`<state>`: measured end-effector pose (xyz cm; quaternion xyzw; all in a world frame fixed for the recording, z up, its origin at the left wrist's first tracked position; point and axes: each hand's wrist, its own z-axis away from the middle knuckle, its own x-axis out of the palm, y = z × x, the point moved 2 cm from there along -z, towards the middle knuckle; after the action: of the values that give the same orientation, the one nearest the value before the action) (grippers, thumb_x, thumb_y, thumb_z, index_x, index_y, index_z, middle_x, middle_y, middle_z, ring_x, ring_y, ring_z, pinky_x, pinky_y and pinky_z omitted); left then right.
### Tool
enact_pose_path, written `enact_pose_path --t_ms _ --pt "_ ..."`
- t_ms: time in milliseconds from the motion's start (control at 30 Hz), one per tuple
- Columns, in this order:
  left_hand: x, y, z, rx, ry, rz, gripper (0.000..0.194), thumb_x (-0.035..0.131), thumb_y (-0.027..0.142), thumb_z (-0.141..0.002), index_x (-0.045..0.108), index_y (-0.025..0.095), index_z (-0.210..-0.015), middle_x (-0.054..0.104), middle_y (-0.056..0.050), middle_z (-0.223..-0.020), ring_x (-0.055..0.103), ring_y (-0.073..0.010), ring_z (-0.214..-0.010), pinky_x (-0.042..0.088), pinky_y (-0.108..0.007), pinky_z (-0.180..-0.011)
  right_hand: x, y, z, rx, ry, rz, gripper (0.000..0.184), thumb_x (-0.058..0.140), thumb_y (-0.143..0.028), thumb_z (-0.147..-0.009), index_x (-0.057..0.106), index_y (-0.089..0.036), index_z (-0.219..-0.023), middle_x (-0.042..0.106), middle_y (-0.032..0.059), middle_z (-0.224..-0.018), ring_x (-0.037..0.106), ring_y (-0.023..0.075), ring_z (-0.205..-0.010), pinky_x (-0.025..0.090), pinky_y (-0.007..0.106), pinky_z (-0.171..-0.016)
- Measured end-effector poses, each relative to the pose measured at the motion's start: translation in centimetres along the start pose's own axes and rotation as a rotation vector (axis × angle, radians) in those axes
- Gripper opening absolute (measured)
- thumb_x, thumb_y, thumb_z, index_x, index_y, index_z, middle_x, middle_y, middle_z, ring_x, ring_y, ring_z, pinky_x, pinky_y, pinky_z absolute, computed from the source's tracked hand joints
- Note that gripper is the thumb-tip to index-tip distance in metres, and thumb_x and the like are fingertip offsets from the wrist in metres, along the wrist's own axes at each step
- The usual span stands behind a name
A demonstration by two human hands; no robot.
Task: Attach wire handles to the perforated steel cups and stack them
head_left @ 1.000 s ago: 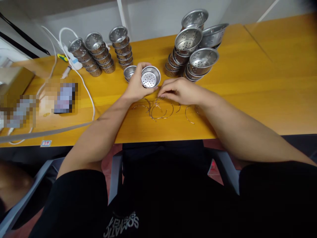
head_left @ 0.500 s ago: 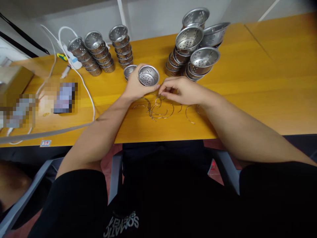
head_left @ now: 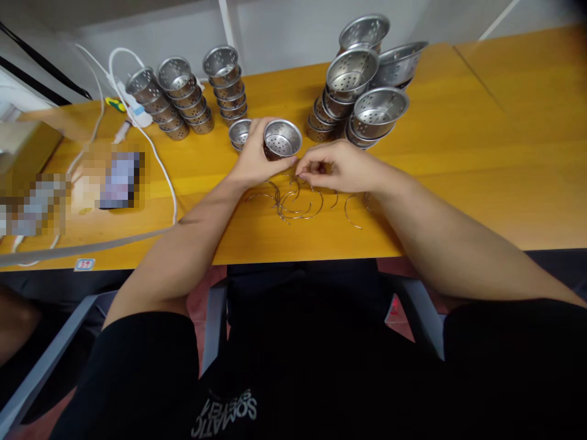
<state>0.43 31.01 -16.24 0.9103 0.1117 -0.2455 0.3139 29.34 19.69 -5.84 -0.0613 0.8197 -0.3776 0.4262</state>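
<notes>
My left hand (head_left: 254, 156) is wrapped round a perforated metal strainer basket (head_left: 283, 137), its mouth tilted up toward me. Just right of it, my right hand (head_left: 332, 166) is closed in a pinch, thumb and fingertips together near the basket's lower edge. Whatever lies between those fingertips is too small to make out. Under and in front of both hands, several thin curved wires (head_left: 316, 209) are scattered on the table. Another perforated basket (head_left: 238, 133) stands behind my left hand, partly hidden by it.
Stacks of small baskets (head_left: 227, 82) stand at the back left. Larger baskets (head_left: 376, 111) are stacked at the back right, some leaning. Left on the wooden table (head_left: 481, 159) lie a blurred-out phone (head_left: 120, 180), a white cable (head_left: 170, 183) and a cardboard box (head_left: 27, 150).
The basket in my left hand has moved slightly right and up, and its tilt has changed. My right hand stays pinched in nearly the same place.
</notes>
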Motion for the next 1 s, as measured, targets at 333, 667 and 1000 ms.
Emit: enact_pose_path --t_ms 333,667,1000 --pt "0.2 1.9 0.3 -0.116 -0.049 0.183 0.128 0.101 0.118 -0.078 0.067 0.025 -0.16 0.081 -0.015 -0.145 0.088 -0.0384 -0.137 0.075 -0.058 -0.126 -0.2 -1.0 0.0 0.053 -0.021 0.046 0.022 0.092 -0.05 -0.111 0.092 -0.028 -0.113 0.08 0.0011 -0.089 0.069 0.0222 -0.08 0.058 0.042 -0.084" --pt "-0.1 2.6 -0.6 -0.226 -0.041 0.162 0.131 0.106 0.122 -0.055 0.074 0.025 -0.137 0.085 -0.011 -0.132 0.089 -0.0412 -0.129 0.072 -0.066 -0.13 -0.3 -0.9 0.0 0.056 -0.02 0.061 0.026 0.091 -0.054 -0.113 0.095 -0.029 -0.113 0.084 0.0018 -0.09 0.072 0.0225 -0.08 0.06 0.041 -0.083" --pt "0.0 1.9 -0.2 -0.185 -0.025 0.108 0.12 0.111 0.1 -0.085 0.065 0.029 -0.17 0.08 -0.019 -0.162 0.084 -0.0429 -0.153 0.068 -0.063 -0.141 -0.1 -0.9 0.2 0.084 0.046 -0.004 0.018 0.092 -0.045 -0.106 0.085 -0.028 -0.108 0.079 0.0008 -0.089 0.068 0.0224 -0.078 0.056 0.042 -0.077"
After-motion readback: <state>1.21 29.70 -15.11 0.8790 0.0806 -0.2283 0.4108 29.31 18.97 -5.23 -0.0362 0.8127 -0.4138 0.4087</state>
